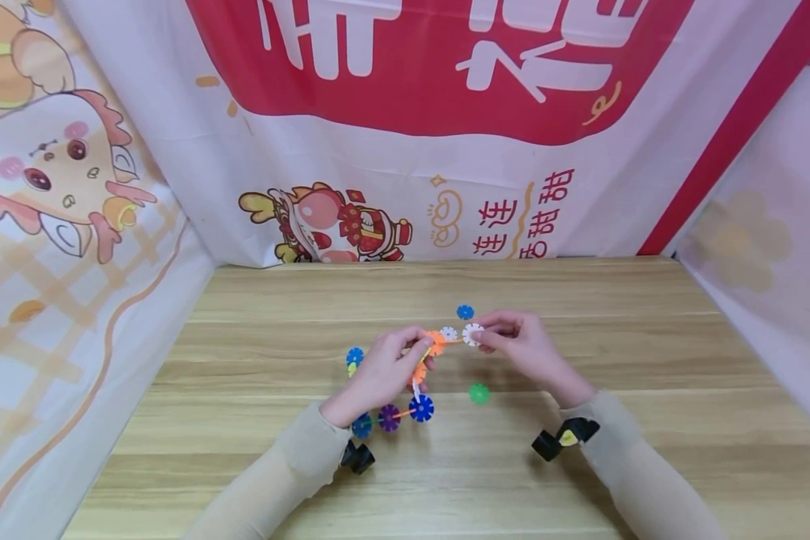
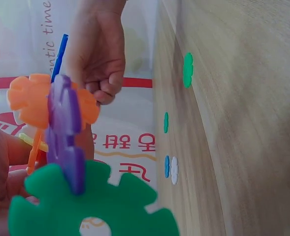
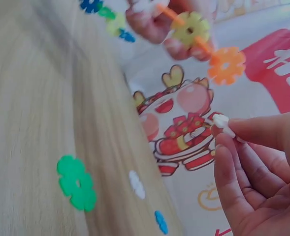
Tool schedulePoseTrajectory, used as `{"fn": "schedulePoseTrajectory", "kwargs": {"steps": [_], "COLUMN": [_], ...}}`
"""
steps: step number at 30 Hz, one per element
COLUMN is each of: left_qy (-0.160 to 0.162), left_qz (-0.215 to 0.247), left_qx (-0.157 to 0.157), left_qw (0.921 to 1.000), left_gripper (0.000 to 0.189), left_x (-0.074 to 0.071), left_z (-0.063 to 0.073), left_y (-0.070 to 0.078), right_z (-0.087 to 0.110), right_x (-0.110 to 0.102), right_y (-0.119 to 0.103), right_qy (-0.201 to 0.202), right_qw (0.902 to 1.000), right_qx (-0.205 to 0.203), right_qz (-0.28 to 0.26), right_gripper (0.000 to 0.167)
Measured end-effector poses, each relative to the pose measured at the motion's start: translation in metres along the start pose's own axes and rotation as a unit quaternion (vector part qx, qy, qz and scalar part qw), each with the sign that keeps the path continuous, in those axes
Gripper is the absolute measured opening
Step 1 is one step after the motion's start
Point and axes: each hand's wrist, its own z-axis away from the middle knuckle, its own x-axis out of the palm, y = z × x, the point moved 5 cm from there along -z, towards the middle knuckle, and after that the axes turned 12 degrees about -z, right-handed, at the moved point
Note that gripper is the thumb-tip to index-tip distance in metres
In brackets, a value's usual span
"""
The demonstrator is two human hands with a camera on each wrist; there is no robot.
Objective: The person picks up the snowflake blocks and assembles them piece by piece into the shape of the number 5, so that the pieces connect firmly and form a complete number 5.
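Observation:
My left hand [image 1: 388, 367] holds a chain of linked plastic snowflake discs. Orange discs [image 1: 436, 343] lead the chain near the fingertips, with a yellow disc [image 3: 190, 29] among them in the right wrist view. Below, the chain bends past a dark blue disc [image 1: 421, 408] and a purple disc [image 1: 389, 418]; part of it is hidden behind the left hand and forearm. Between thumb and fingers, my right hand [image 1: 523, 346] pinches a white snowflake disc [image 1: 472, 334], seen nearly edge-on in the right wrist view. A gap separates it from the orange end disc [image 3: 226, 65].
Loose discs lie on the wooden table [image 1: 648, 337]: a blue one [image 1: 465, 311] and a white one [image 1: 448, 333] beyond the hands, a green one [image 1: 479, 394] nearer. Printed cloth [image 1: 378, 172] hangs behind the table and at both sides.

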Motion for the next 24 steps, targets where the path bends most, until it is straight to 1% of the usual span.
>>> {"fn": "schedulePoseTrajectory", "kwargs": {"steps": [5, 11, 16, 21, 24], "left_qy": [-0.002, 0.0, -0.002, 0.005, 0.004], "left_qz": [0.003, 0.003, 0.005, -0.007, -0.007], "left_qx": [-0.001, 0.0, -0.003, 0.003, 0.009], "left_qw": [1.0, 1.0, 1.0, 1.0, 0.9999], "left_gripper": [0.024, 0.023, 0.024, 0.024, 0.024], "left_x": [-0.001, -0.001, 0.0, 0.0, 0.001], "left_z": [0.0, 0.0, 0.001, 0.001, 0.0], "left_y": [0.0, 0.0, 0.001, 0.002, 0.003], "right_z": [0.008, 0.013, 0.015, 0.016, 0.017], "right_x": [0.0, 0.003, 0.004, 0.006, 0.008], "right_y": [-0.009, -0.01, -0.009, -0.01, -0.011], "right_qy": [0.003, 0.007, 0.006, 0.001, 0.0], "right_qw": [0.9994, 0.9985, 0.9974, 0.9965, 0.9961], "right_qx": [0.015, 0.027, 0.029, 0.034, 0.039], "right_qz": [-0.03, -0.047, -0.065, -0.076, -0.08], "right_gripper": [0.027, 0.033, 0.032, 0.032, 0.032]}}
